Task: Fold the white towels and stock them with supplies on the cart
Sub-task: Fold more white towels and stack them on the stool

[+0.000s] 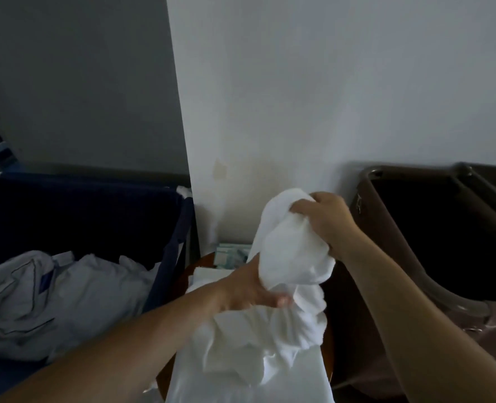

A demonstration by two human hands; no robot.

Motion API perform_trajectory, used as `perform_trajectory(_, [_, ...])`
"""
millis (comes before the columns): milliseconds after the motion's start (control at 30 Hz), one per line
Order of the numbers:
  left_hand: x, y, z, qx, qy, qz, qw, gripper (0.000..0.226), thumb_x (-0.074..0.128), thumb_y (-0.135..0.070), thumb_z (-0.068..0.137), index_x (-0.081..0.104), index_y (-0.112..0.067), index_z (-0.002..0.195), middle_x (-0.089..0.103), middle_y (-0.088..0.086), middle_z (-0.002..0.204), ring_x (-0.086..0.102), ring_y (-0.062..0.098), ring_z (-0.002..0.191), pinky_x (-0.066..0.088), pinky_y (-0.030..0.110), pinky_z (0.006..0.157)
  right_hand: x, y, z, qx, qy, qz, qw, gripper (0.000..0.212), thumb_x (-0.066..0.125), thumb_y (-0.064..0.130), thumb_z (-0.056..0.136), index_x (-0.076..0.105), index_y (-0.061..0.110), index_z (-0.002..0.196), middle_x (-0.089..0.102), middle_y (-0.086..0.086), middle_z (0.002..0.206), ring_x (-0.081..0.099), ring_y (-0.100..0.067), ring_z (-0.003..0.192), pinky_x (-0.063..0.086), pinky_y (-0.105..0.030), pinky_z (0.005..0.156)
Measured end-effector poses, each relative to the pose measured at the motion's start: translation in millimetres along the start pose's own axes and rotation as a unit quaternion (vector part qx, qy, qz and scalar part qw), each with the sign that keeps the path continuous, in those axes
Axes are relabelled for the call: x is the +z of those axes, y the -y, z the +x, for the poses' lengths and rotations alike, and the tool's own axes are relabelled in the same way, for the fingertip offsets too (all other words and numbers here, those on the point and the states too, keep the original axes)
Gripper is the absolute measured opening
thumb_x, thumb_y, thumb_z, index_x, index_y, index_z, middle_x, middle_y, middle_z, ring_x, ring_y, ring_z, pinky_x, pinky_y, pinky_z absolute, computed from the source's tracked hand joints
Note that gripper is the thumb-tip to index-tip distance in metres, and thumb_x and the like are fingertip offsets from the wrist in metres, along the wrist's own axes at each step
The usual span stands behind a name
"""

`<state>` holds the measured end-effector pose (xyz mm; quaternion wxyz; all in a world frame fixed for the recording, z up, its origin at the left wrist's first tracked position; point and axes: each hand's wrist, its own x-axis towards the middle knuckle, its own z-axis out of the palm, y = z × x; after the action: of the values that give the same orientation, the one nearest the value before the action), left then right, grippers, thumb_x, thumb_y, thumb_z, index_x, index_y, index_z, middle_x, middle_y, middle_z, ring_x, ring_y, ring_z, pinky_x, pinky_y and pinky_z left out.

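A crumpled white towel (290,257) hangs bunched in the middle of the view, lifted in front of the white wall. My right hand (325,219) grips its upper end, fingers curled into the cloth. My left hand (249,292) grips the towel lower down, thumb pressed on the folds. Beneath them lies a flat pile of white towels (293,376) on a round wooden surface (182,274), seen at the bottom centre.
A dark blue laundry bag (95,216) on the left holds rumpled pale linen (52,301). A brown plastic bin (432,228) stands on the right. Small green-white packets (230,254) lie behind the towels by the wall.
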<state>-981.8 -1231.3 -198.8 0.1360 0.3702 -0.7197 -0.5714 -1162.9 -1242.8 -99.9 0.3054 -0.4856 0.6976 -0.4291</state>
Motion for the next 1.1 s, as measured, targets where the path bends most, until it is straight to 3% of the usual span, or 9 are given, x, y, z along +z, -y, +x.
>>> perform_trajectory(67, [-3, -24, -4, 0.044, -0.066, 0.005, 0.997, 0.054, 0.079, -0.035, 0.080, 0.058, -0.025, 0.129, 0.067, -0.004, 0.120, 0.062, 0.011, 0.113, 0.051, 0.037, 0.099, -14, 19, -5, -0.001, 0.023, 0.059, 0.998, 0.013, 0.073, 0.022, 0.079, 0.070, 0.010, 0.081, 0.066, 0.001, 0.064, 0.063, -0.011, 0.053, 0.047, -0.022, 0.042])
perform_trajectory(167, [-23, -53, -15, 0.065, -0.162, 0.034, 0.984, 0.013, 0.060, -0.008, 0.093, 0.071, 0.000, 0.096, 0.073, 0.014, 0.088, 0.070, 0.025, 0.085, 0.057, 0.045, 0.087, -20, 17, -10, 0.035, 0.078, 0.037, 0.996, 0.023, 0.072, 0.019, 0.083, 0.068, 0.011, 0.105, 0.072, -0.009, 0.095, 0.070, -0.021, 0.081, 0.057, -0.033, 0.061])
perform_trajectory(267, [-44, -78, -32, 0.051, -0.157, 0.016, 0.986, 0.020, 0.054, -0.009, 0.097, 0.068, 0.005, 0.096, 0.071, 0.021, 0.082, 0.067, 0.034, 0.070, 0.060, 0.031, 0.070, -12, 1, -19, 0.054, 0.111, 0.026, 0.992, 0.036, 0.068, 0.016, 0.089, 0.063, 0.011, 0.124, 0.067, -0.012, 0.117, 0.066, -0.031, 0.105, 0.055, -0.045, 0.092])
perform_trajectory(467, [-62, -94, -50, -0.017, -0.091, -0.110, 0.990, 0.028, 0.047, -0.020, 0.097, 0.058, -0.003, 0.077, 0.049, 0.012, 0.061, 0.050, 0.021, 0.053, 0.044, 0.035, 0.067, 9, -5, -52, -0.053, 0.206, 0.068, 0.975, 0.037, 0.070, 0.051, 0.080, 0.069, 0.032, 0.111, 0.072, 0.005, 0.100, 0.066, -0.012, 0.085, 0.049, -0.021, 0.067])
perform_trajectory(567, [-66, -95, -52, -0.056, -0.037, -0.215, 0.974, 0.037, 0.044, -0.029, 0.096, 0.057, -0.006, 0.070, 0.043, 0.008, 0.056, 0.043, 0.022, 0.054, 0.042, 0.034, 0.063, 20, -5, -60, -0.138, 0.243, 0.004, 0.960, 0.046, 0.085, 0.033, 0.075, 0.064, 0.036, 0.117, 0.071, 0.012, 0.104, 0.066, -0.002, 0.095, 0.052, -0.018, 0.081])
perform_trajectory(667, [-75, -98, -57, -0.092, 0.039, -0.252, 0.962, 0.053, 0.035, -0.042, 0.094, 0.059, -0.006, 0.063, 0.043, 0.007, 0.053, 0.042, 0.022, 0.054, 0.042, 0.030, 0.058, 34, -4, -60, -0.220, 0.180, -0.102, 0.953, 0.011, 0.076, 0.021, 0.086, 0.067, 0.027, 0.091, 0.063, 0.015, 0.076, 0.057, 0.001, 0.071, 0.044, -0.021, 0.069])
perform_trajectory(867, [-112, -91, -69, -0.170, -0.051, 0.096, 0.979, 0.074, 0.029, -0.070, 0.095, 0.070, -0.008, 0.086, 0.068, 0.011, 0.076, 0.064, 0.022, 0.063, 0.050, 0.033, 0.069, 15, 19, -53, -0.122, 0.096, 0.155, 0.976, 0.016, 0.061, 0.026, 0.080, 0.063, 0.020, 0.065, 0.051, -0.001, 0.063, 0.047, -0.017, 0.061, 0.035, -0.032, 0.056])
perform_trajectory(1000, [-107, -90, -63, 0.063, -0.073, 0.007, 0.995, 0.063, 0.057, -0.054, 0.085, 0.043, -0.029, 0.142, 0.051, -0.007, 0.139, 0.053, 0.006, 0.119, 0.045, 0.030, 0.100, 12, 39, -50, -0.131, 0.120, 0.141, 0.974, 0.036, 0.064, 0.038, 0.090, 0.055, 0.023, 0.059, 0.045, 0.006, 0.058, 0.041, -0.013, 0.054, 0.033, -0.028, 0.052])
perform_trajectory(1100, [-94, -91, -60, 0.162, -0.016, -0.039, 0.986, 0.060, 0.070, -0.040, 0.082, 0.050, -0.023, 0.137, 0.062, -0.004, 0.130, 0.060, 0.015, 0.119, 0.051, 0.035, 0.100, 11, 53, -47, -0.127, 0.082, 0.133, 0.979, 0.039, 0.061, 0.041, 0.095, 0.060, 0.019, 0.063, 0.053, 0.000, 0.063, 0.050, -0.017, 0.061, 0.042, -0.035, 0.061])
